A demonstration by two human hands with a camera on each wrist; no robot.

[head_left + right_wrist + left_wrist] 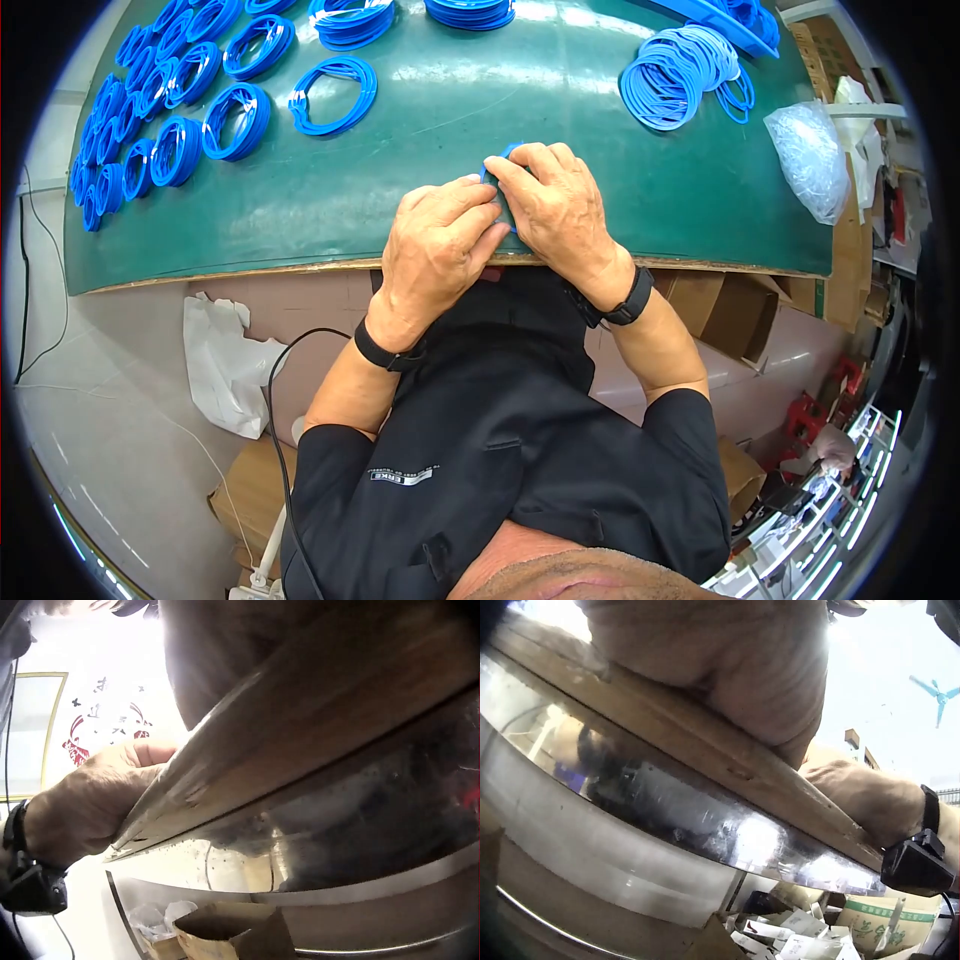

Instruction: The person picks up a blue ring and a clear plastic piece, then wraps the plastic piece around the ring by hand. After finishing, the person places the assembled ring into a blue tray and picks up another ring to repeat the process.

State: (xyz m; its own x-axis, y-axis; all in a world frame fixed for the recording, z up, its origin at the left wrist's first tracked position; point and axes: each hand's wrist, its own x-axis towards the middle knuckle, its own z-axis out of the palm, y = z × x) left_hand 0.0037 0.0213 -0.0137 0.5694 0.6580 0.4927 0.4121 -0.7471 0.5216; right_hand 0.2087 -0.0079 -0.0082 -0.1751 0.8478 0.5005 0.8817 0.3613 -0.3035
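Observation:
Both hands meet over the green table near its front edge in the head view, working at a thin blue ring, mostly hidden under the fingers. A short arc of the blue ring [514,149] shows at the right fingertips, with small bits of blue below. My left hand [437,237] has bent fingers and its thumb pointing at the other hand, pinching the near side. With thumb and curled fingers, my right hand [556,205] grips the far side. Both wrist views show the hands at the table edge, the ring out of sight.
Many blue coils [236,122] stand in rows at the table's left. A fanned pile of blue rings [672,82] lies at the right, below a blue tray [715,22]. A clear plastic bag [808,160] hangs at the right edge. Cardboard boxes [728,312] sit under the table.

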